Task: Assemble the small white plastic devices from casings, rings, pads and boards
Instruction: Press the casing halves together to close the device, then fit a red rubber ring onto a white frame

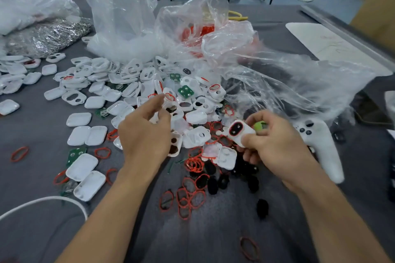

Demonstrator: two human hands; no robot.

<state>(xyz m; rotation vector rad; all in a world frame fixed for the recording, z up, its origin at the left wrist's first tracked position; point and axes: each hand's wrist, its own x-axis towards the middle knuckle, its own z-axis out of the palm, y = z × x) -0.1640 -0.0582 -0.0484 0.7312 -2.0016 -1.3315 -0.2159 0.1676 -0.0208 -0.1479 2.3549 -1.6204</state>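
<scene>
While the R hand point(275, 143) pinches a casing point(243, 134) w/ red ring point(230, 132) & black pad point(236, 128) fitted, just above the bench point(32, 117), the L hand point(145, 134) hovers palm-down over the casing pile point(132, 79), fingers loosely curled, holding nothing. Both forearms reach fwd.

Can't identify green item point(259, 125), hidden behind casing point(240, 132) and right hand point(275, 143). Can't resolve left hand point(145, 134) fingertips point(157, 100): blurred. Can't read red contents point(206, 29) through plastic bag point(192, 13).

Grey tbl point(38, 128) w/ casings point(79, 119), rings point(194, 165)
</scene>
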